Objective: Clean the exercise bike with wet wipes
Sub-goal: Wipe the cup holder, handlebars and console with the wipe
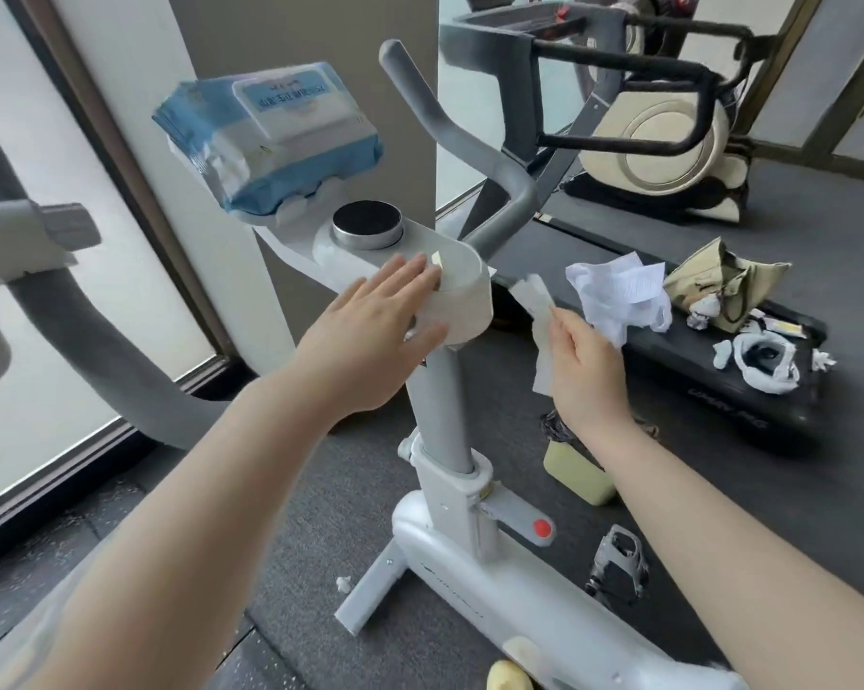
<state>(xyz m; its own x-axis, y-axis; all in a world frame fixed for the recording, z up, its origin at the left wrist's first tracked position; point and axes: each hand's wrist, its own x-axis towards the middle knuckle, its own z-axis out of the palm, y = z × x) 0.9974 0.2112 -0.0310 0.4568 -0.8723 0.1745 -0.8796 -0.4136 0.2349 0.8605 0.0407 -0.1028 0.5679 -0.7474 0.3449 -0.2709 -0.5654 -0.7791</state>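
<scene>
The white exercise bike [475, 540] stands in the middle, with a grey post, grey handlebars [450, 136] and a black-topped knob [368, 222] on its white console [462, 291]. A blue pack of wet wipes [271, 136] rests on the console's far end. My left hand [370, 331] lies flat with spread fingers against the console's near side, over a bit of white wipe. My right hand [584, 361] pinches a white wet wipe [539, 326] just right of the console, off the bike.
A black treadmill [718, 381] at right carries a crumpled white plastic bag [619, 291], an olive bag [718, 281] and scraps. A yellow-green bin [577, 475] stands on the floor by the post. A second bike [669, 136] is behind. Windows line the left wall.
</scene>
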